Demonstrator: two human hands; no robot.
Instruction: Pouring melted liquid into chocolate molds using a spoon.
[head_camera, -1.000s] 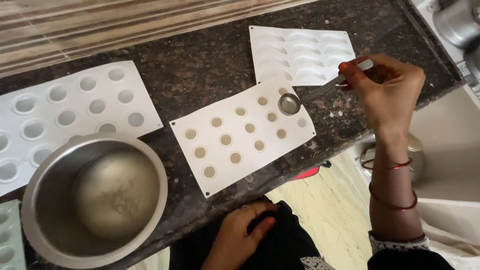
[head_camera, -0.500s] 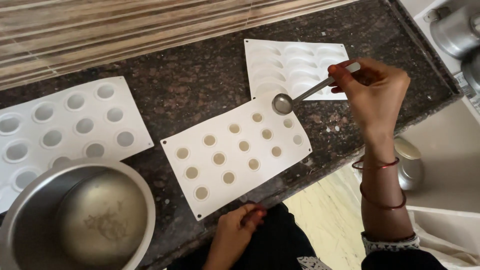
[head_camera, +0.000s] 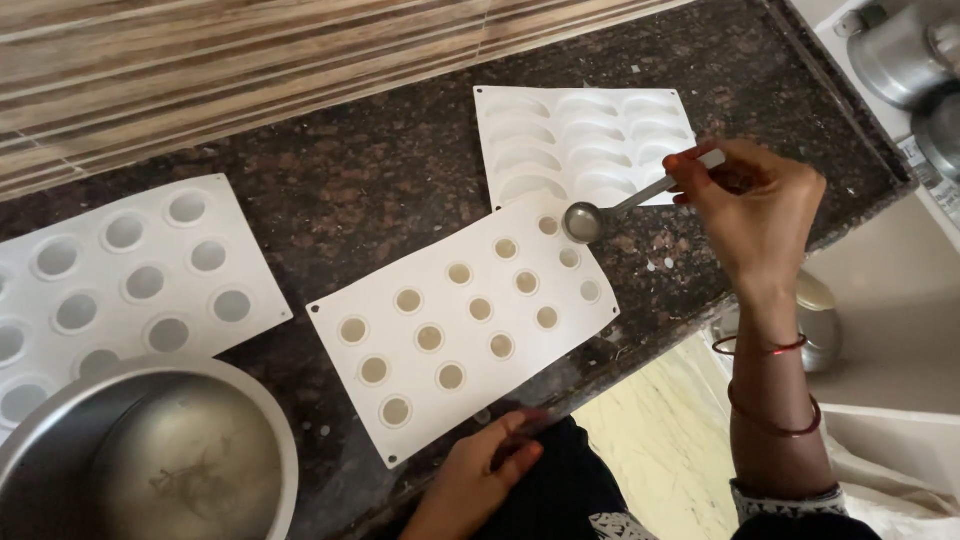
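Right hand: fingers pinching the small metal spoon by its handle | spoon bowl over far corner of the white mould on the counter | left hand: fingers curled on counter edge | advice: keep spoon level, pour centred over one cavity.
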